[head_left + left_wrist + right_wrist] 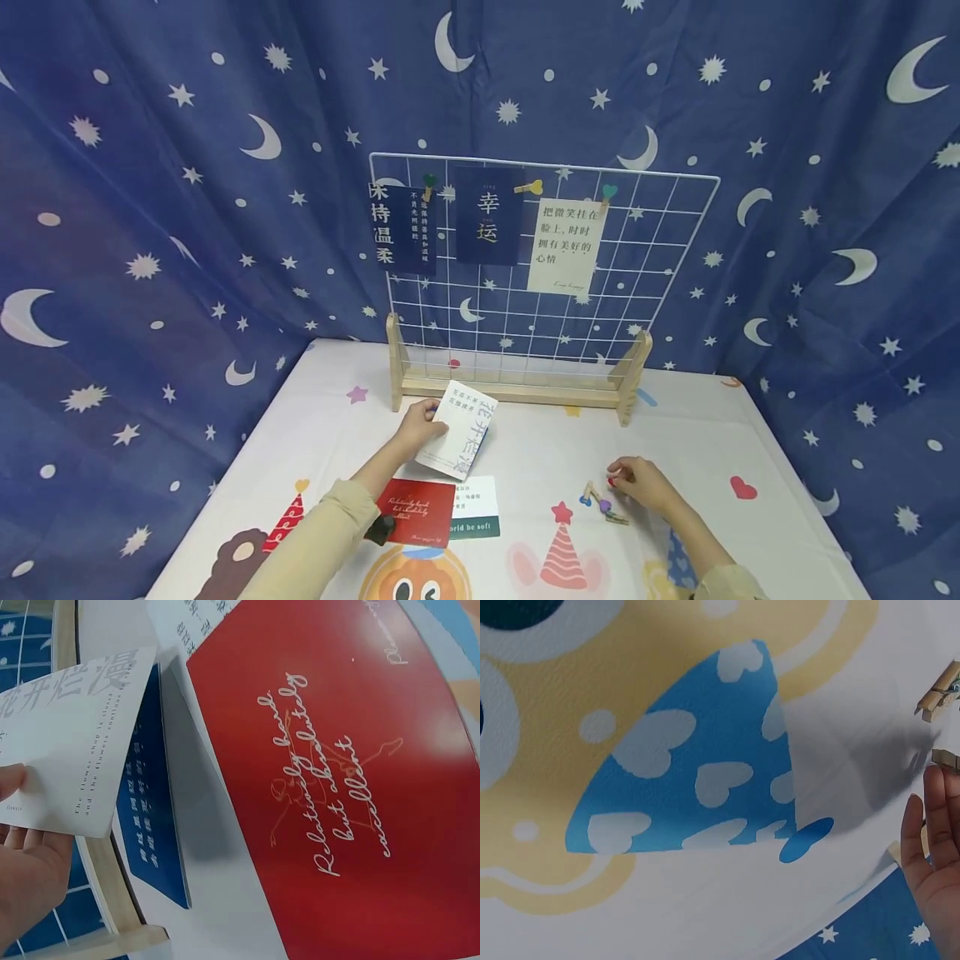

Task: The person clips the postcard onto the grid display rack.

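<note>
My left hand (420,428) pinches a white card (459,429) printed with Chinese characters, thumb on its face and fingers behind. A blue card (154,795) shows just under it in the left wrist view; whether the hand holds that too, I cannot tell. My right hand (643,483) is low over the table at right, its fingertips on a small wooden clothespin with a red heart (612,481). Beside it lie several more clothespins (604,506) with coloured hearts. In the right wrist view, the clothespin (946,759) at the fingertips is cut by the frame edge.
A white wire grid (637,275) on a wooden stand (510,390) rises at the back. Clothespins and cards hang there: two navy cards (487,242) and a cream card (566,250). A red card (420,510) overlaps a white-and-green card (476,521) in front.
</note>
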Action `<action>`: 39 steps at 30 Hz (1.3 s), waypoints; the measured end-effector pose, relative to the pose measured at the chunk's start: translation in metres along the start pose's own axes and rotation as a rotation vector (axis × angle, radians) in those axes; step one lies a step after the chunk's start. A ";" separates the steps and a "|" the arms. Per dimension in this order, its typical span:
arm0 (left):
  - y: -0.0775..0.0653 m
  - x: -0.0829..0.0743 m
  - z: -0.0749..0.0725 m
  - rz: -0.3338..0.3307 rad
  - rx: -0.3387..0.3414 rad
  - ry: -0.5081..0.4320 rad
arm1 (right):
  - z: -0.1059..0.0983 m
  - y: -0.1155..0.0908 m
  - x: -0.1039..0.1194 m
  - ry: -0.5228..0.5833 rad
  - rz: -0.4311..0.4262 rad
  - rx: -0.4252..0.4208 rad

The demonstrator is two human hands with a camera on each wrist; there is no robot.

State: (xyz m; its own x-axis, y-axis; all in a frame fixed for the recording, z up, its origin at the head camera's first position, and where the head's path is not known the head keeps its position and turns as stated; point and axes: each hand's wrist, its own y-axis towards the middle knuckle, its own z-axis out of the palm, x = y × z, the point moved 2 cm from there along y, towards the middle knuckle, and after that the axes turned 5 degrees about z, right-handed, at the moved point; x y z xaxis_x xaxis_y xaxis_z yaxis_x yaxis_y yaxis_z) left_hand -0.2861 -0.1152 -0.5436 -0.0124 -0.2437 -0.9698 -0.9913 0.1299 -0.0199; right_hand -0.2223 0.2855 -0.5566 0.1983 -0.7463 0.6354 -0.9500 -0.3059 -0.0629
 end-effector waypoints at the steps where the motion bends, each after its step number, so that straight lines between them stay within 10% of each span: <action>1: -0.006 -0.009 0.002 0.000 0.007 0.008 | 0.000 0.000 0.001 -0.012 0.004 0.001; 8: -0.018 -0.026 0.009 -0.020 -0.045 0.056 | -0.005 0.000 0.007 -0.053 0.044 0.002; 23: -0.032 -0.023 0.017 0.162 0.001 0.330 | -0.008 -0.004 0.006 -0.051 -0.015 -0.033; 29: -0.032 -0.023 0.025 0.105 0.121 0.190 | -0.007 -0.001 0.003 -0.071 -0.008 -0.092; 39: -0.027 -0.035 0.032 0.145 0.068 0.119 | -0.011 -0.002 0.003 -0.023 -0.006 -0.100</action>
State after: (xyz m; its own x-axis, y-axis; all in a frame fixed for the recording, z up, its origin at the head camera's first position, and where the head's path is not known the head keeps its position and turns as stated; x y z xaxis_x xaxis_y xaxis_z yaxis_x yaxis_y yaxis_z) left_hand -0.2551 -0.0793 -0.5169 -0.1736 -0.3291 -0.9282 -0.9670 0.2352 0.0975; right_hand -0.2219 0.2902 -0.5458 0.2084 -0.7583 0.6177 -0.9679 -0.2506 0.0190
